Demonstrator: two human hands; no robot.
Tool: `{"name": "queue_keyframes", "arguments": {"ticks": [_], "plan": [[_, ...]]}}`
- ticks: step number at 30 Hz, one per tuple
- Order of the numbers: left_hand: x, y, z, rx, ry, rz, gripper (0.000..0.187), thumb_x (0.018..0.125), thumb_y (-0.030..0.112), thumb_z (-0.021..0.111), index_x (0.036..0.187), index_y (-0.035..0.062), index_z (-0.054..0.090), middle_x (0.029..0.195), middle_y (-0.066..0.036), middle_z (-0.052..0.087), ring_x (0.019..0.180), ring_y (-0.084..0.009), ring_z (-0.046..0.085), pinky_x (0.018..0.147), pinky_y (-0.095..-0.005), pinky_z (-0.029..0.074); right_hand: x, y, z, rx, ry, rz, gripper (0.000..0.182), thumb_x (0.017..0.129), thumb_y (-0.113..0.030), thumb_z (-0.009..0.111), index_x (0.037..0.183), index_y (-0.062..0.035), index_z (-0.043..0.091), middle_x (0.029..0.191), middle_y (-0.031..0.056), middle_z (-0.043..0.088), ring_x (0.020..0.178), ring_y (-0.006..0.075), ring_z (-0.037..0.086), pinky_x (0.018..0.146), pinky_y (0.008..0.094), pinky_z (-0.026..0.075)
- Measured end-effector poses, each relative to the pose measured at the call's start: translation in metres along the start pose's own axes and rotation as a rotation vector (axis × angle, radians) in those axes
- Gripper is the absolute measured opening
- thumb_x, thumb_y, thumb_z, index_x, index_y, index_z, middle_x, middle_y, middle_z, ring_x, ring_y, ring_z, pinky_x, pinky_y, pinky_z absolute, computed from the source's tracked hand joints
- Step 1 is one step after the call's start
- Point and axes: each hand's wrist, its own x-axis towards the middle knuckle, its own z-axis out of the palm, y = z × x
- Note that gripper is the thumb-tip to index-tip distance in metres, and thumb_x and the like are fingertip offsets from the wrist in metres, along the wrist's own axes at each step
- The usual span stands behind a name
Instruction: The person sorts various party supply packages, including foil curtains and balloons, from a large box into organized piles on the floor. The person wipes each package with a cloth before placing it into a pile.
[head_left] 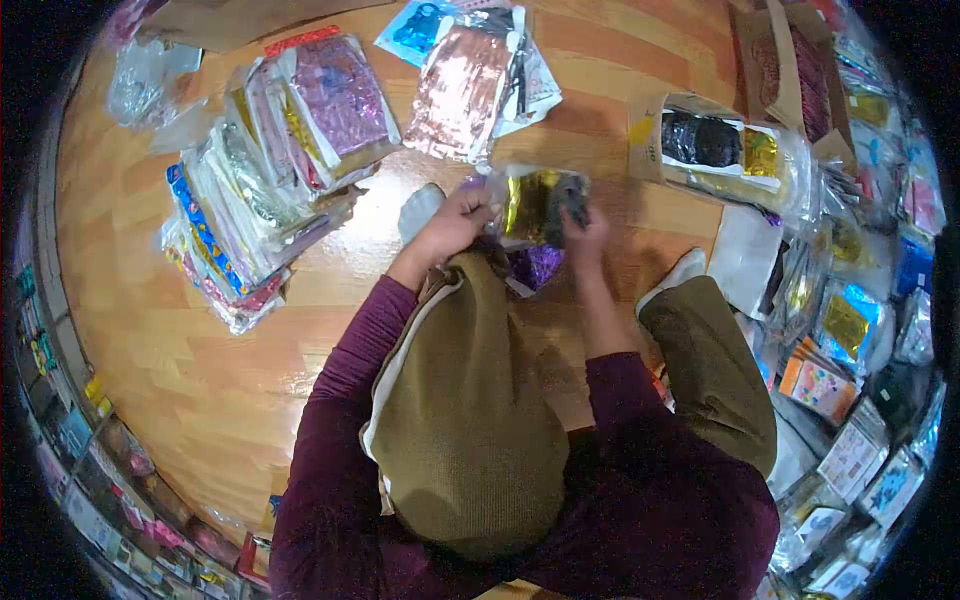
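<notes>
A clear plastic packet with shiny gold and black foil (533, 205) is held up over the floor between my knees. My left hand (455, 225) is closed in a pinch at its left edge. On the other side, my right hand (588, 238) is closed at the dark end, a little blurred. Below the packet lies purple foil (537, 266), partly hidden by it. Just beyond my hands is a stack of packets topped by a rose-gold foil one (460, 88).
Overlapping foil packets (250, 185) lie fanned out at the left. To the right stand an opened carton with black and gold packets (720, 150) and a taller cardboard box (790, 75). Bagged goods (850, 330) line the right edge, shelves (100, 460) the lower left.
</notes>
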Motion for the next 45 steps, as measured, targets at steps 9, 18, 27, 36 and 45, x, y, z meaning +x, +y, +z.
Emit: {"name": "queue_keyframes", "arguments": {"ticks": [9,18,27,36,45], "plan": [[0.008,0.108,-0.039,-0.839,0.181,0.244,0.015,0.088,0.015,0.049,0.096,0.0043,0.055,0.082,0.001,0.058,0.067,-0.006,0.051,0.063,-0.0225,0.044,0.042,-0.015,-0.057,0.293,0.228,0.173,0.012,0.076,-0.004,0.06,0.085,0.0022,0.058,0.077,0.0027,0.059,0.069,0.01,0.052,0.065,0.0231,0.042],[0.03,-0.029,-0.043,0.263,0.492,-0.143,0.025,0.079,0.017,0.058,0.095,-0.0011,0.053,0.087,-0.015,0.059,0.076,-0.0267,0.057,0.071,-0.0341,0.046,0.013,0.018,-0.02,0.162,0.24,0.12,0.015,0.076,-0.012,0.063,0.083,0.0003,0.059,0.073,0.0031,0.058,0.066,0.0126,0.05,0.065,0.0287,0.042],[0.018,-0.007,-0.01,0.873,0.279,-0.095,0.031,0.067,0.01,0.063,0.097,0.0052,0.056,0.089,-0.019,0.057,0.088,-0.0354,0.053,0.077,-0.0383,0.043,0.018,0.021,-0.033,0.177,0.26,0.116,0.014,0.075,-0.01,0.063,0.083,0.001,0.059,0.073,0.0041,0.059,0.065,0.0108,0.05,0.062,0.0281,0.042],[0.041,0.0,0.018,0.103,-0.007,0.145,0.02,0.07,0.007,0.064,0.088,0.0006,0.056,0.083,-0.011,0.058,0.076,-0.0189,0.053,0.073,-0.0297,0.041,0.026,0.0,-0.046,0.159,0.242,0.05,0.013,0.078,-0.007,0.059,0.087,0.0026,0.059,0.077,0.002,0.058,0.069,0.0084,0.05,0.064,0.0234,0.042],[0.047,-0.077,-0.008,0.274,0.101,-0.086,0.032,0.065,0.015,0.068,0.091,-0.0016,0.057,0.083,-0.017,0.062,0.076,-0.0249,0.06,0.067,-0.0325,0.045,0.029,-0.001,-0.024,-0.112,0.172,0.061,0.015,0.073,-0.008,0.062,0.086,-0.0006,0.06,0.077,0.0079,0.06,0.067,0.0154,0.052,0.065,0.028,0.042]]}}
